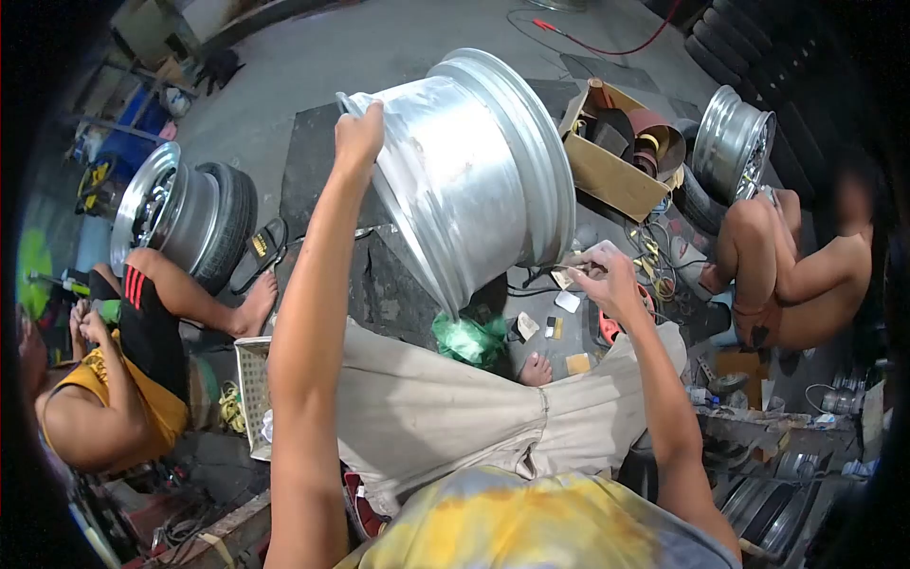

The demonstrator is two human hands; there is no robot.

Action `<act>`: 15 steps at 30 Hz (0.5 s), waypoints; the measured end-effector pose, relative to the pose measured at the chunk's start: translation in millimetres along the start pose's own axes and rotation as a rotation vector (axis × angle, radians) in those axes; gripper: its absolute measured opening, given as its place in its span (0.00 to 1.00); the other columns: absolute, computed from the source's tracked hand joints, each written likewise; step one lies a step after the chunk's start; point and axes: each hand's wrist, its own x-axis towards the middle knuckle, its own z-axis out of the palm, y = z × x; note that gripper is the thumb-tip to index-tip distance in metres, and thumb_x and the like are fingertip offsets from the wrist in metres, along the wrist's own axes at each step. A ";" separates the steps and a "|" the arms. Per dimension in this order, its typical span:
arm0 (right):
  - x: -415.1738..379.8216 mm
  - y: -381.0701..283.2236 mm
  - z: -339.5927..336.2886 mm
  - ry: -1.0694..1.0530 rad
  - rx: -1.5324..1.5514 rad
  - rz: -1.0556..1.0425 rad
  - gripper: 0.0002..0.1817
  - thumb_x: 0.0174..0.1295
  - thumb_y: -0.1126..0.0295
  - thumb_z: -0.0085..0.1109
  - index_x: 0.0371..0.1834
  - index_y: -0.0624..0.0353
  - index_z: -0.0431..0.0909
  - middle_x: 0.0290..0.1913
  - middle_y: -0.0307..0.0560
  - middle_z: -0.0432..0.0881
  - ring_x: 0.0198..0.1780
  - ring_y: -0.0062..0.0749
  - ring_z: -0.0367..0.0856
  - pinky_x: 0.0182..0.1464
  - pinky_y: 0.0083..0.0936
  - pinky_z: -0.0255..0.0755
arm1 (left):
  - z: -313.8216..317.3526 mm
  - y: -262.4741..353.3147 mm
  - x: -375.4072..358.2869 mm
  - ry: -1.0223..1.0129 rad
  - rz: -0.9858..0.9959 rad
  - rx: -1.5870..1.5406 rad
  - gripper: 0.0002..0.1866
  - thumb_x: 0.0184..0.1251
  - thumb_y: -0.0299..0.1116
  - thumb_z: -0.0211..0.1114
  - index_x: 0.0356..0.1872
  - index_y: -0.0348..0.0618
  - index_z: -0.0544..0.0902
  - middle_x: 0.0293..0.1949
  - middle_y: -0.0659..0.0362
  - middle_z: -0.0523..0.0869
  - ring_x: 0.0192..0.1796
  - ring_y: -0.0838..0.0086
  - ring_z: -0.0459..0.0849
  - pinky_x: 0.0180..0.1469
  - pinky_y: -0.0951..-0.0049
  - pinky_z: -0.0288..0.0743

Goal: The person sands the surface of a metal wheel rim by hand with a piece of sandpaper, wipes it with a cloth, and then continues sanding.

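Note:
A large silver wheel rim (464, 180) stands tilted in front of me on a dark mat. My left hand (360, 140) is closed over its near left edge at the top. Beside the lower right edge of the wheel rim is my right hand (609, 282), its fingers bent together in a pinch. Something small and thin seems to be between those fingertips, but I cannot make out what it is. A crumpled green plastic bag (471, 339) lies below the rim, close to my bare foot (536, 370).
A cardboard box (616, 180) of abrasive rolls stands to the right. One person (114, 398) sits at left near a rim with tyre (190, 218); another person (787, 256) sits at right by a second rim (730, 147). Cables (654, 248) and scraps litter the floor.

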 end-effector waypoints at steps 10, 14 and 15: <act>67.9 -74.8 3.0 0.515 -0.002 -0.379 0.09 0.61 0.73 0.71 0.44 0.61 0.91 0.40 0.50 0.81 0.40 0.43 0.84 0.45 0.34 0.77 | 8.6 -0.6 -11.1 0.144 0.055 0.098 0.29 0.73 0.38 0.54 0.57 0.12 0.76 0.59 0.23 0.81 0.66 0.36 0.81 0.69 0.52 0.73; 68.4 -62.2 15.2 0.352 -0.140 -0.383 0.16 0.64 0.73 0.69 0.56 0.60 0.88 0.36 0.50 0.74 0.38 0.44 0.78 0.44 0.40 0.74 | 14.1 1.7 -24.2 0.210 0.102 0.106 0.27 0.76 0.39 0.54 0.55 0.13 0.77 0.56 0.24 0.83 0.63 0.36 0.83 0.67 0.51 0.73; 67.3 -64.0 15.5 0.347 -0.146 -0.380 0.16 0.64 0.73 0.69 0.56 0.60 0.88 0.36 0.50 0.74 0.38 0.44 0.78 0.44 0.40 0.74 | 14.0 2.0 -29.0 0.206 0.095 0.103 0.27 0.76 0.39 0.54 0.55 0.13 0.77 0.56 0.24 0.83 0.63 0.36 0.83 0.67 0.51 0.73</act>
